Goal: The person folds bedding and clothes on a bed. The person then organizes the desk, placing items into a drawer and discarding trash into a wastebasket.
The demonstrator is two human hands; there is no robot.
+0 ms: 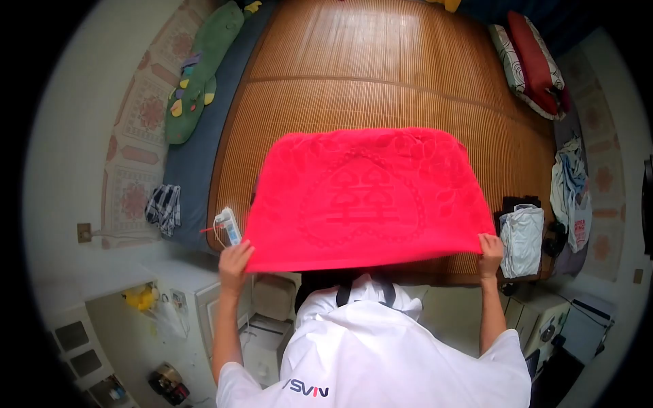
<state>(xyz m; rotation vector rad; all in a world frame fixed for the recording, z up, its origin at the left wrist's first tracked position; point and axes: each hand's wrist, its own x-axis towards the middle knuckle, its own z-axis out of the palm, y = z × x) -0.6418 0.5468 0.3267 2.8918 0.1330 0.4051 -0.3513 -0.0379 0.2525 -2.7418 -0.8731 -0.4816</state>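
A bright red towel (364,238) with an embossed heart and character pattern is spread wide in front of me, over the near part of the bamboo mat (340,102). My left hand (235,258) is closed on its near left corner, fingers pinched at the edge. At the near right corner my right hand (490,255) grips the cloth the same way. Between the two hands the near edge is stretched nearly straight. The far edge reaches out over the mat, its corners rounded.
A white power strip (228,224) lies left of the towel. Folded light clothes (522,241) sit to its right, with more clothes (573,197) beyond. A green plush toy (204,75) rests along the left side; red and patterned pillows (534,64) are stacked far right. A chair (273,296) stands below.
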